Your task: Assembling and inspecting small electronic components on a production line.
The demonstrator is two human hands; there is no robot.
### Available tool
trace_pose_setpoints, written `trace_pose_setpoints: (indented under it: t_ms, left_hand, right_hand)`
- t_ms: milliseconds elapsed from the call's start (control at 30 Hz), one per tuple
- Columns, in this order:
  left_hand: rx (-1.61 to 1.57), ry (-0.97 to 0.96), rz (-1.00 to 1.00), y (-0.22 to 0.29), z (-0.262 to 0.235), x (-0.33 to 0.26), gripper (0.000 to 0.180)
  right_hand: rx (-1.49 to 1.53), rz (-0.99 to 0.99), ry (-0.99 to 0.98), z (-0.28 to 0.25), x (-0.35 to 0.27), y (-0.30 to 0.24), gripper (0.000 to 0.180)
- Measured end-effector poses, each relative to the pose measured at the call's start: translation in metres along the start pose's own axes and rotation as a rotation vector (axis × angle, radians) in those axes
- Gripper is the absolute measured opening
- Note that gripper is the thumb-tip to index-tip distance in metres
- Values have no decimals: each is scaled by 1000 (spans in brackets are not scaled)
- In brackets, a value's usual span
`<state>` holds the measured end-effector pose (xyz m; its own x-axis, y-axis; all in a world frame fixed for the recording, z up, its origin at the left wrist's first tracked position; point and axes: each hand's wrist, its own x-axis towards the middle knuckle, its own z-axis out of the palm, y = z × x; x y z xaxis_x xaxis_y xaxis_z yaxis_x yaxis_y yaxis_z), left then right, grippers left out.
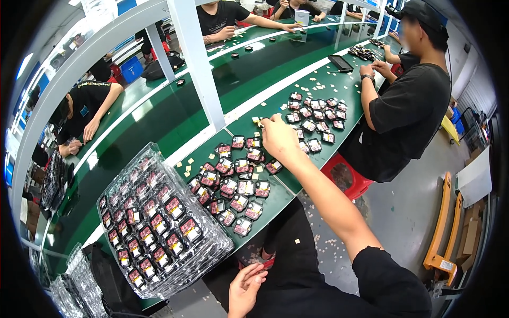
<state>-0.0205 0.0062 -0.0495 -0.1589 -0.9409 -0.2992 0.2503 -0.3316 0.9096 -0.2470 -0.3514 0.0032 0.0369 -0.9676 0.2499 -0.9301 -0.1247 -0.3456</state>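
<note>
- Fingers of right hand (280, 139), right of tray (214, 253): narrow, hold unclear
- Left hand (244, 292) nearer tray: loosely curled
- Likely picking pale squares (255, 120); next needs fine pinch

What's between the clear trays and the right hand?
Head view: a loose cluster of small black-edged cases lies between the clear trays and the right hand, with small pale squares scattered among and beside them.

Support: we log a green-topped bench (281, 198). Directly on it we see a stack of clear plastic trays (224, 245); to its right, small black cases (239, 202), crowded and partly overlapping; farther along, a second cluster (318, 114), scattered pale squares (187, 168) and a flat black tray (340, 63).
</note>
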Motion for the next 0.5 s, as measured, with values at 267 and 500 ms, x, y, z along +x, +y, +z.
trace_pose_setpoints:
  t_ms: [267,500]
  left_hand:
    - [24,-26,-18,2,4,3,46]
    - [40,-37,-13,4,5,5,45]
  right_hand:
    - [-49,142,-112,14,28,-6,35]
    - [-9,140,-79,3,22,-14,46]
